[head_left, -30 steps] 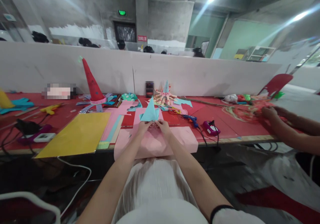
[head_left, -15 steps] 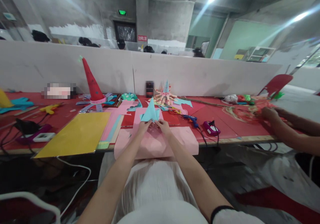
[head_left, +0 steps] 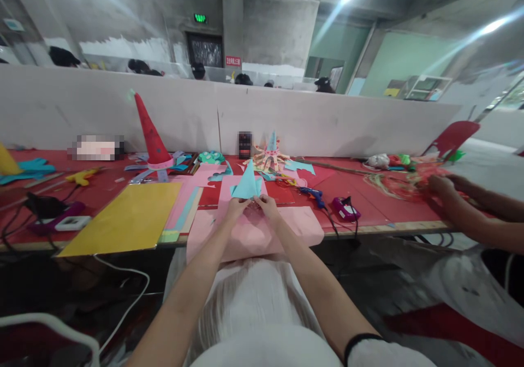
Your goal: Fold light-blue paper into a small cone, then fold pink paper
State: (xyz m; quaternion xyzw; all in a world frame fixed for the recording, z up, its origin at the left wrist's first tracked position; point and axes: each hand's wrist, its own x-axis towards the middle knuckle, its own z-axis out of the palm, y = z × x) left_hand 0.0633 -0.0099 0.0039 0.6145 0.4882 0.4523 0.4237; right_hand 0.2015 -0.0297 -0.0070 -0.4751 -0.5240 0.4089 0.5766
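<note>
A light blue paper cone [head_left: 247,181] stands point up above the pink paper [head_left: 295,228] at the table's front edge. My left hand [head_left: 238,207] pinches the cone's lower left edge. On the lower right side, the fingers of my right hand [head_left: 267,205] are closed on the same cone, close to my left hand. The cone's underside is partly hidden by my fingers. Behind it stands a small blue cone with a pink band and patterned strips [head_left: 272,148].
Yellow sheet [head_left: 126,220] and tall red cone hat [head_left: 151,132] lie left. A blue glue gun [head_left: 313,193] and purple box [head_left: 346,209] are at right, with cables over the edge. Another person's hands [head_left: 446,187] handle red stringy material [head_left: 413,181] farther right.
The pink paper's front edge has shifted slightly. Both my hands and the blue cone stay almost where they were.
</note>
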